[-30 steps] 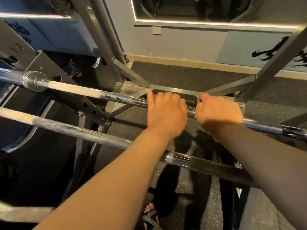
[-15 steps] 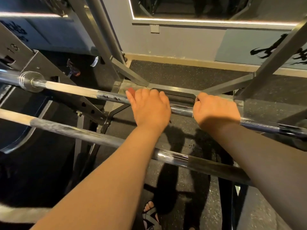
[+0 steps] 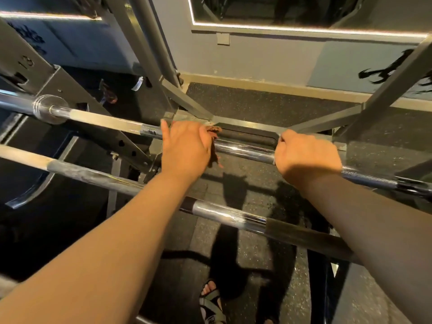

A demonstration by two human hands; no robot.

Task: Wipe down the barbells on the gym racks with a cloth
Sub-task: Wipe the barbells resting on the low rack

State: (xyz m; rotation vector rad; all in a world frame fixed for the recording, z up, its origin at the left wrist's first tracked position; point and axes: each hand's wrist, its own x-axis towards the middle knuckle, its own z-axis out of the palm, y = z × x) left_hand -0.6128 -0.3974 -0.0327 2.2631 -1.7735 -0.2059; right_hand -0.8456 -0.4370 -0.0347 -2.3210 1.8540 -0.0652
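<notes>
A chrome barbell [image 3: 245, 150] runs across the rack from upper left to right. My left hand [image 3: 185, 148] wraps over it at the middle and presses a dark reddish-brown cloth [image 3: 214, 146] against the bar; only a bit of the cloth sticks out on the hand's right side. My right hand [image 3: 306, 154] grips the same bar a short way to the right. A second barbell [image 3: 222, 213] lies lower and nearer to me, passing under both forearms.
Grey rack uprights [image 3: 152, 43] and angled braces [image 3: 383, 90] stand behind the bar, with a rack arm [image 3: 70, 94] at the left. The floor [image 3: 268, 108] is black rubber, a wall mirror [image 3: 304, 12] is ahead, and my sandalled foot [image 3: 211, 300] is below.
My left hand has slid leftward along the upper barbell with the cloth, and the gap to my right hand has widened. The right hand has kept its grip in place.
</notes>
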